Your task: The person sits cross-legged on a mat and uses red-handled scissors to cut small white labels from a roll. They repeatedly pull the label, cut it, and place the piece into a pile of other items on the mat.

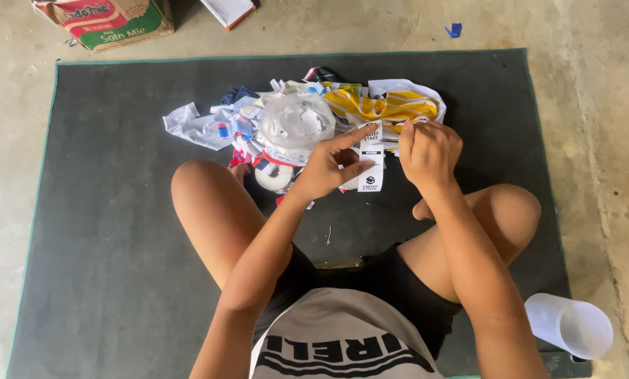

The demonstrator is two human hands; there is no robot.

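I sit cross-legged on a dark grey mat [104,210]. My left hand [328,168] and my right hand [427,151] both pinch a narrow white paper tag with black print [371,165], held just above the mat in front of my knees. Behind the hands lies a pile of fabric scraps [300,119]: white, blue and red pieces, with a yellow and white striped piece [392,105] at the right. A clear plastic lid [297,121] rests on top of the pile. A white tape roll [272,177] sits under my left hand.
A cardboard box with red and green print [111,21] stands off the mat at the top left. A clear plastic cup [571,326] lies on its side at the mat's lower right corner. Bare concrete floor [595,105] surrounds the mat.
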